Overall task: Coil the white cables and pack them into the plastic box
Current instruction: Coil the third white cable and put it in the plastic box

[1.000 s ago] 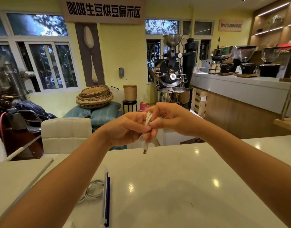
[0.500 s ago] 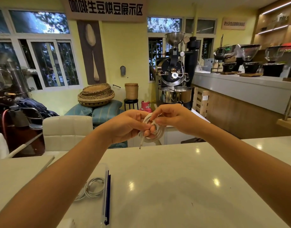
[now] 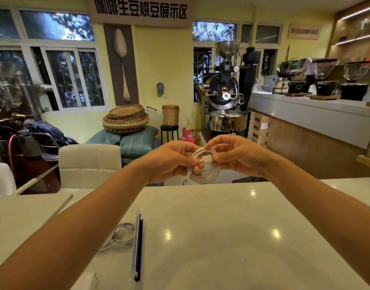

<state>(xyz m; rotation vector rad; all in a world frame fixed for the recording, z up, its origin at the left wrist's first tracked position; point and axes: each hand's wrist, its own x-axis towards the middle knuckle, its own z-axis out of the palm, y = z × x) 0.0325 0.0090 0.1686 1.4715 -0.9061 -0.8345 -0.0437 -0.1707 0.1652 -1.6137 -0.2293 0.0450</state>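
I hold a coiled white cable (image 3: 209, 174) in the air above the far edge of the white table (image 3: 221, 237). My left hand (image 3: 169, 162) pinches the coil's left side, and one plug end hangs down below it. My right hand (image 3: 240, 155) grips the coil's right side with the other plug between thumb and finger. A clear plastic box (image 3: 136, 245) with a blue edge lies on the table at lower left, partly hidden by my left forearm. A second coiled white cable (image 3: 121, 235) rests inside it.
A white padded chair (image 3: 89, 162) stands beyond the table at left, another chair's edge at far left. A second table top (image 3: 23, 214) adjoins on the left. A coffee roaster, baskets and a long counter stand well behind.
The cable went from a tight bundle pinched edge-on to a round coil facing me. Both hands lowered slightly and spread apart, and my right fingers now hold a plug end.
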